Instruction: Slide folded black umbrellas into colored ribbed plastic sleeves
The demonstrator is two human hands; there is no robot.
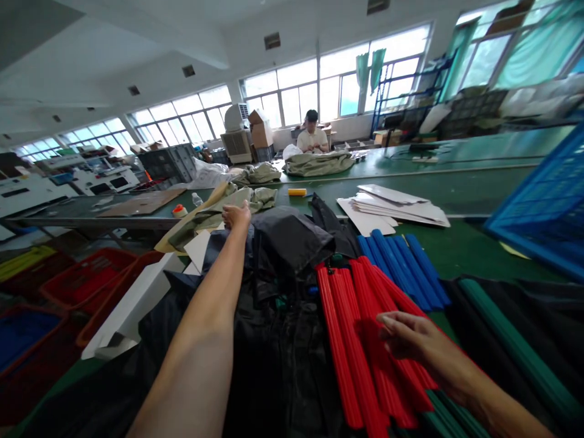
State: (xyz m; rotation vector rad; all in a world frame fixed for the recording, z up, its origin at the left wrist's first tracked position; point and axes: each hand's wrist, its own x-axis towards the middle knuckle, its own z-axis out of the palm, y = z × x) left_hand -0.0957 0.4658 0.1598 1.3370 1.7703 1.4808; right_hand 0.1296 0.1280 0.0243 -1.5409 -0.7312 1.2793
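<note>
My left hand (236,216) reaches far forward, empty, above a heap of black fabric (287,243) and close to folded olive-green cloth (241,207) lying on tan paper. My right hand (406,334) lies flat and empty, with slightly parted fingers, on or just above a bundle of long red plastic strips (351,340). Blue strips (401,264) lie beyond the red ones, and green strips (515,334) lie to their right on black fabric. The lower ends of the red strips run out of view.
Stacked white card sheets (392,204) and a yellow tape roll (297,191) lie on a green worktable (456,188). A blue plastic crate (538,201) stands at right, red crates (86,277) at left. A seated person (312,135) works beyond at a long table.
</note>
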